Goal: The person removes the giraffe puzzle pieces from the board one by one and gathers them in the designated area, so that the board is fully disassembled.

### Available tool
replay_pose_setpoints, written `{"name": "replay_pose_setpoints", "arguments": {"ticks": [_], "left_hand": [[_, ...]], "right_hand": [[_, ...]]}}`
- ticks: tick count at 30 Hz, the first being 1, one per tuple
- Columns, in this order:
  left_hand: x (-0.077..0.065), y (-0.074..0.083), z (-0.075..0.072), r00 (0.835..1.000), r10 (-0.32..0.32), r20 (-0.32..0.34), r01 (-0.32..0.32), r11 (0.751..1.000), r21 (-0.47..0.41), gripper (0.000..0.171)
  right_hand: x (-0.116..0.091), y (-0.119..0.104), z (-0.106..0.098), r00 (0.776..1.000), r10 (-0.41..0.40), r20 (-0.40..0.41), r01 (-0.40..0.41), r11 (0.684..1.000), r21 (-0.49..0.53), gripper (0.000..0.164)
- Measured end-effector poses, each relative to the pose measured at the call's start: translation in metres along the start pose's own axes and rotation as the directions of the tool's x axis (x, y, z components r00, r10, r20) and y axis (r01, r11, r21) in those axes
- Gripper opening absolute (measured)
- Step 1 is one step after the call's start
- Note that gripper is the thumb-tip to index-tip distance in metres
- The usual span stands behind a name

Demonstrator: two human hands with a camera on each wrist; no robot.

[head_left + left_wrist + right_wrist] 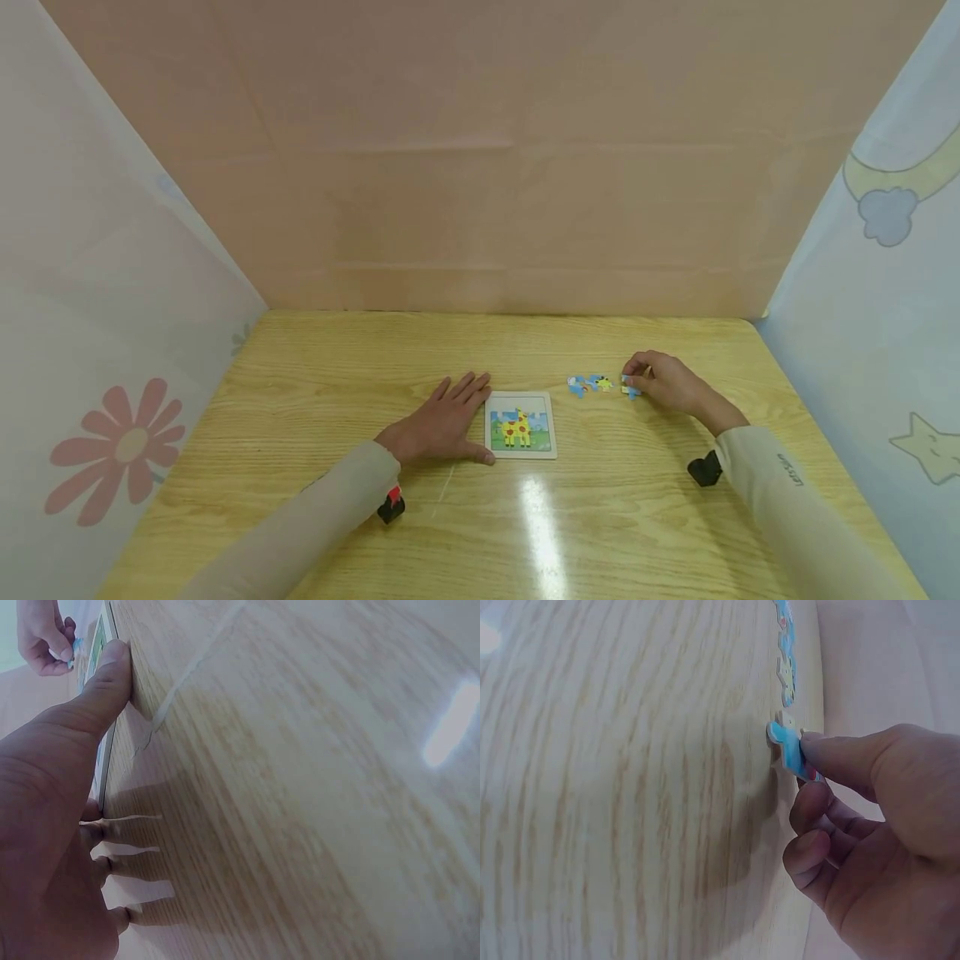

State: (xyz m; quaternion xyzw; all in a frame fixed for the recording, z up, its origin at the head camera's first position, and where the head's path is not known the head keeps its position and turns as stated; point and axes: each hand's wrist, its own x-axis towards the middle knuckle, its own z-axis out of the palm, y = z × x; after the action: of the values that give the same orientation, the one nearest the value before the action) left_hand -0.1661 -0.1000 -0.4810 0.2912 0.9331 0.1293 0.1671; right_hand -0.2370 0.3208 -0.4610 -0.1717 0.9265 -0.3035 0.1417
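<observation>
A square puzzle board (519, 402) with a pale rim and a giraffe picture lies flat on the table. Beside its left edge rests my left hand (441, 427), fingers straight and spread, the thumb reaching to the board's near left corner. My right hand (669, 383) pinches a mostly blue jigsaw piece (789, 748) between thumb and fingers, low over the table at the right. Left of that piece lie a few loose jigsaw pieces (576, 384), blue with white, red and yellow parts, close together in a row. The right fingertips partly cover the held piece.
The wooden table (360, 350) ends at a brown-covered back panel (495, 208). Pale printed walls stand on either side, with a flower (131, 446) on the left one and a star (930, 448) on the right one. Light glares off the table's near middle.
</observation>
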Motion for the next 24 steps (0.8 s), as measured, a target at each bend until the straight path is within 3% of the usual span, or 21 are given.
{"name": "replay_pose_setpoints", "arguments": {"ticks": [12,24], "left_hand": [[0.000,0.000,0.000,1.000,-0.010,0.001,0.010,1.000,-0.014,0.117],[0.001,-0.001,0.001,1.000,-0.005,-0.007,0.005,1.000,0.008,0.118]], "right_hand": [[0.006,-0.006,0.008,0.998,-0.045,-0.038,0.044,0.999,-0.026,0.024],[0.015,-0.059,0.045,0.992,-0.125,0.025,0.126,0.992,-0.023,0.021]]}}
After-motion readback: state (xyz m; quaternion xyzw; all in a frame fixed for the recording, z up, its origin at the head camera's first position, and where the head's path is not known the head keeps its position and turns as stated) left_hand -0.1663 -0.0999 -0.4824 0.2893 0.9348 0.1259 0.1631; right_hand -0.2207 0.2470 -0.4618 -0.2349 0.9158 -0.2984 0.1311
